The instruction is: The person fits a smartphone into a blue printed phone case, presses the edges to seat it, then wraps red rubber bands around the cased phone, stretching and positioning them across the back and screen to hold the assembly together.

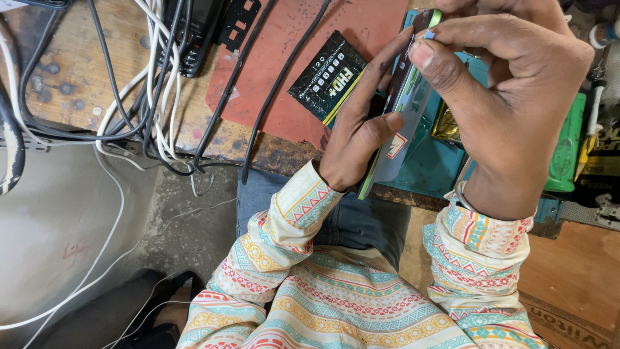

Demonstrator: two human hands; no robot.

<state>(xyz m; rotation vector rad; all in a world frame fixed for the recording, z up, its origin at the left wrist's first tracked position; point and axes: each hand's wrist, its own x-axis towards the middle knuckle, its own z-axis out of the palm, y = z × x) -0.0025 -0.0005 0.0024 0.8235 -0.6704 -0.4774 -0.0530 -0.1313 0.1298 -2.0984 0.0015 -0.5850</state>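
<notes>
I am looking down on both hands working over the edge of a wooden bench (77, 61). The left hand (358, 132) is cradling a phone (403, 97) from below, its fingers curled around the green-edged side, holding the device tilted on edge above the teal mat (433, 165). The right hand (510, 97) is closing over the phone's top end, thumb and forefinger pinching a small blue pick (429, 33) against the upper corner. I am noting a pale film or panel (397, 152) hanging along the phone's face; I cannot tell whether it is attached. A black packet (326, 77) is lying on the red mat (290, 58), just beside the left hand. Black and white cables (148, 84) are trailing over the bench at the left. A green tool (568, 148) is lying to the right, near the right wrist.
</notes>
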